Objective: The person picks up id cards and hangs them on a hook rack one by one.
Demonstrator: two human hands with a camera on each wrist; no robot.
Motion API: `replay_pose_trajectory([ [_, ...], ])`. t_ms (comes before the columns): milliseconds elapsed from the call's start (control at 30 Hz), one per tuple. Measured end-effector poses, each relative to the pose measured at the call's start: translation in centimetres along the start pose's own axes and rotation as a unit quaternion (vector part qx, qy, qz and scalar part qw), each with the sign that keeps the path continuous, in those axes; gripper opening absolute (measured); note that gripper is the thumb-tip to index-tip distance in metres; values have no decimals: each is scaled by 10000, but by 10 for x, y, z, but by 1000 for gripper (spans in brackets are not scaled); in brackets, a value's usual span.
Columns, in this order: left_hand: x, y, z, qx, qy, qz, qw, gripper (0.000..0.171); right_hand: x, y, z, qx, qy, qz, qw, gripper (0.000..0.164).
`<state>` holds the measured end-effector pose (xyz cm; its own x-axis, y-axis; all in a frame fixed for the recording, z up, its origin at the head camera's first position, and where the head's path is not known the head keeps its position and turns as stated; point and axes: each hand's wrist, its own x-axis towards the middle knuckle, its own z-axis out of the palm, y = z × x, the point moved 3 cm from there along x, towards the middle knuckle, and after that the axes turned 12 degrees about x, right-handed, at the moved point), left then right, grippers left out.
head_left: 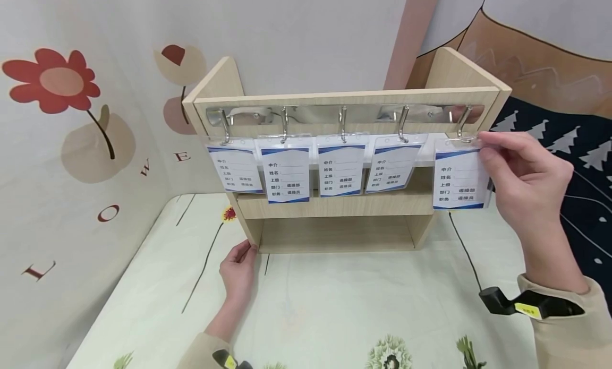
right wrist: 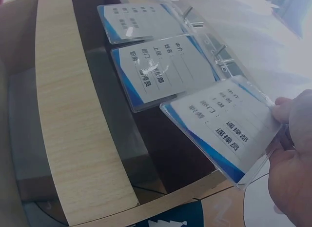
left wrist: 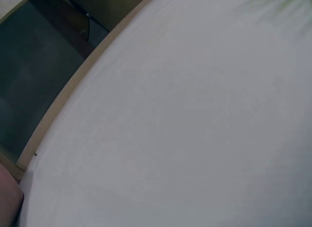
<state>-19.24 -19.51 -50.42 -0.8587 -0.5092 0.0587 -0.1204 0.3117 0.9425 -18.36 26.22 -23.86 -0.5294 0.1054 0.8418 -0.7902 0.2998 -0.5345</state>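
A light wooden shelf (head_left: 334, 208) carries a metal strip (head_left: 306, 114) with a row of hooks across its upper front. My right hand (head_left: 533, 180) pinches the top right corner of the rightmost badge card (head_left: 458, 180) between thumb and fingers, its top edge right at the last hook (head_left: 464, 122). In the right wrist view this badge card (right wrist: 222, 127) tilts out from the row. Several matching badge cards in clear sleeves, such as the leftmost badge (head_left: 236, 170), hang from the other hooks. Low at the left, my left hand (head_left: 238, 271) grips the shelf's bottom front corner.
The shelf stands on a pale tablecloth (head_left: 334, 300) printed with plants. Behind it hangs a light curtain (head_left: 311, 40) with flowers and letters on its left part. Dark cloth with white trees (head_left: 593, 151) lies at the right.
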Motion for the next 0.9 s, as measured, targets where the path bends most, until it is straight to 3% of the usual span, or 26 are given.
replay_pose_trajectory([
  [267, 0, 2, -1, 7, 12, 29, 10000, 28, -1, 2, 0, -187, 138, 204, 9995, 23],
  [533, -1, 3, -2, 1, 32, -3, 10000, 28, -1, 9, 1, -151, 79, 992, 9949, 32],
  [900, 0, 2, -2, 71, 28, -16, 10000, 28, -1, 21, 4, 87, 91, 962, 9953, 28],
])
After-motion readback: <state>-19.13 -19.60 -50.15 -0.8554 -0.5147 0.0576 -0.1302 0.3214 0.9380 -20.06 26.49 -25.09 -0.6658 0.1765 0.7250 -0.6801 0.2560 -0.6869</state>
